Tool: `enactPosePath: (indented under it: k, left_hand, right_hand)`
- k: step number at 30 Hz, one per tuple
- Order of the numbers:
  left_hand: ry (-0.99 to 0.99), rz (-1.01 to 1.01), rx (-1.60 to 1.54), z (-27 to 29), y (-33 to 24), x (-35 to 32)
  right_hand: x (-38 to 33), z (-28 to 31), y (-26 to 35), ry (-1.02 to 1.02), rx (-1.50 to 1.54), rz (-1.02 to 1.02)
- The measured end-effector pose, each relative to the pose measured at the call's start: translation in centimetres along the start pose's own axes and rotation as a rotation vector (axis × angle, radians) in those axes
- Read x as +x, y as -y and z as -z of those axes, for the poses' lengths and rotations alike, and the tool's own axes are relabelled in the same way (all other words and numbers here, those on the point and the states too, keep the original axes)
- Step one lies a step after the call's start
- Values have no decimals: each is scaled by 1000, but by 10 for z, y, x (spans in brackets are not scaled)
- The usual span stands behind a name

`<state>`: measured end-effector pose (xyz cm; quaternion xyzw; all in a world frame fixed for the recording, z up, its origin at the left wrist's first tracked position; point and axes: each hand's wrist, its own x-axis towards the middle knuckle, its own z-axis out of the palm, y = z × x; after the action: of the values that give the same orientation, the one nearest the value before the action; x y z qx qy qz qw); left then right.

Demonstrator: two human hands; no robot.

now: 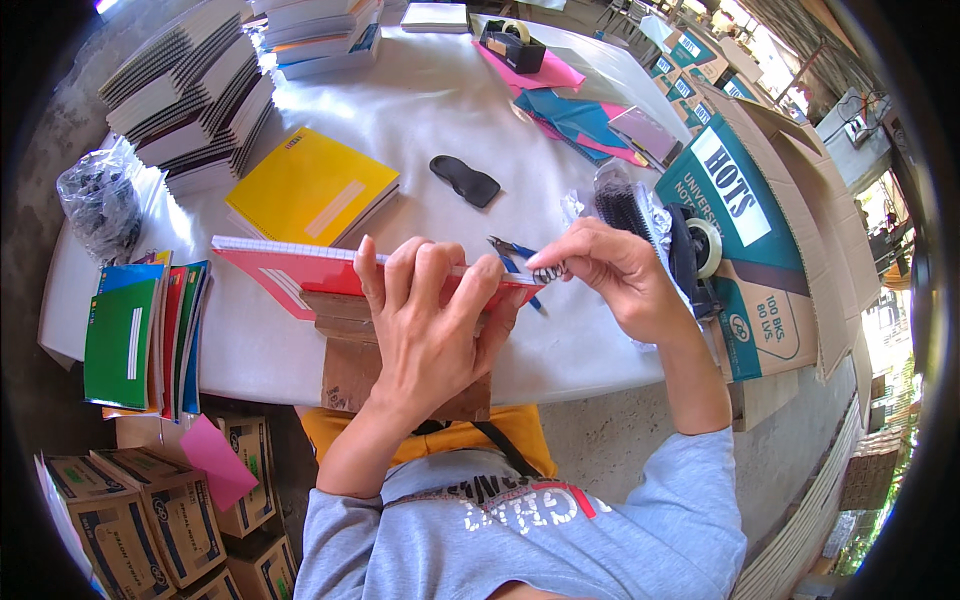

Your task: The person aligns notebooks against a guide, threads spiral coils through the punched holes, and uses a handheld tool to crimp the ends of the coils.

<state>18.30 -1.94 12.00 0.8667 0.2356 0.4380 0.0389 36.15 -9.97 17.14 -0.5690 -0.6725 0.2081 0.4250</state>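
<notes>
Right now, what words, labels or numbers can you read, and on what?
I won't copy wording, but print stands here:
Big cardboard box: large words and numbers, readable.
Grey shirt: big letters, partly creased.
Brown boxes: small print, mostly blurred.
Yellow notebook: too small to read.
Red notebook: no readable words.

A bare stretch of white cloth-covered surface (400, 100) opens beyond the yellow-covered notebooks (310, 185), broken only by a flat, curved black piece (465, 182) (it lies low); a tall stack of black-spiralled notebooks (185, 95) blocks the far left; a teal-and-brown cardboard box (745, 275) walls the right; blue-handled pliers (513, 248) obstruct just past the red-covered notebook (262, 280).
</notes>
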Motion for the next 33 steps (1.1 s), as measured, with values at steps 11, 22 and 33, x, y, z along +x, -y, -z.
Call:
enactPosePath:
  k: [11,22,33]
  left_hand:
    - [-164,29,-71,-2,-5,-6]
    - [-51,42,-148,11,0,2]
    - [-68,24,-104,0,2,4]
  right_hand:
    - [-3,7,-3,64,-22,104]
    - [-23,8,19,168,-578,241]
    - [-19,0,13,-92,-281,167]
